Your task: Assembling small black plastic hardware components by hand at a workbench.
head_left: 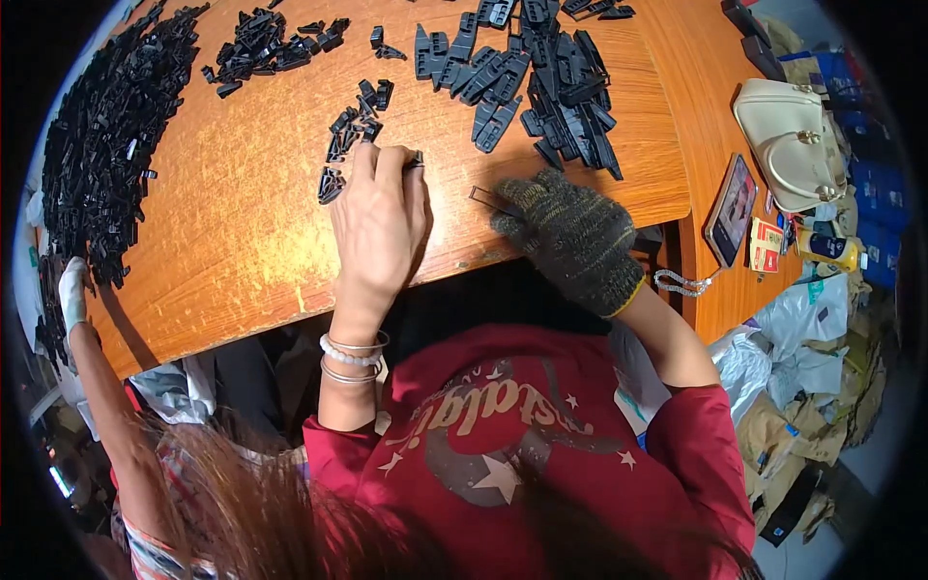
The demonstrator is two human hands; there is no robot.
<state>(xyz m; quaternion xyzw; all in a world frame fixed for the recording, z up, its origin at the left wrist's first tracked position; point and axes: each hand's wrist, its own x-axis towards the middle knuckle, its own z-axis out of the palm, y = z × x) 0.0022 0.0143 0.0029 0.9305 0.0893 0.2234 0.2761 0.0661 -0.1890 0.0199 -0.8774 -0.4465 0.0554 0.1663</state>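
My bare left hand (375,217), with bracelets at the wrist, is closed just above the table. A small dark plastic part (417,158) shows at its fingertips. Beyond it lies a loose cluster of small black clips (356,123), with a few more pieces (331,184) right beside the hand. My right hand (572,232) wears a dark knitted glove with a yellow cuff edge. It pinches a slim black plastic piece (495,201) near the table's front edge, its outer end pointing left. Past the glove is a pile of long black plastic parts (565,92).
A big heap of black parts (106,135) covers the table's left side, where another person's hand (73,290) reaches in. A smaller pile (266,48) lies at the back. Rightward are a phone (731,211), a cream handbag (788,145) and a yellow bottle (831,249).
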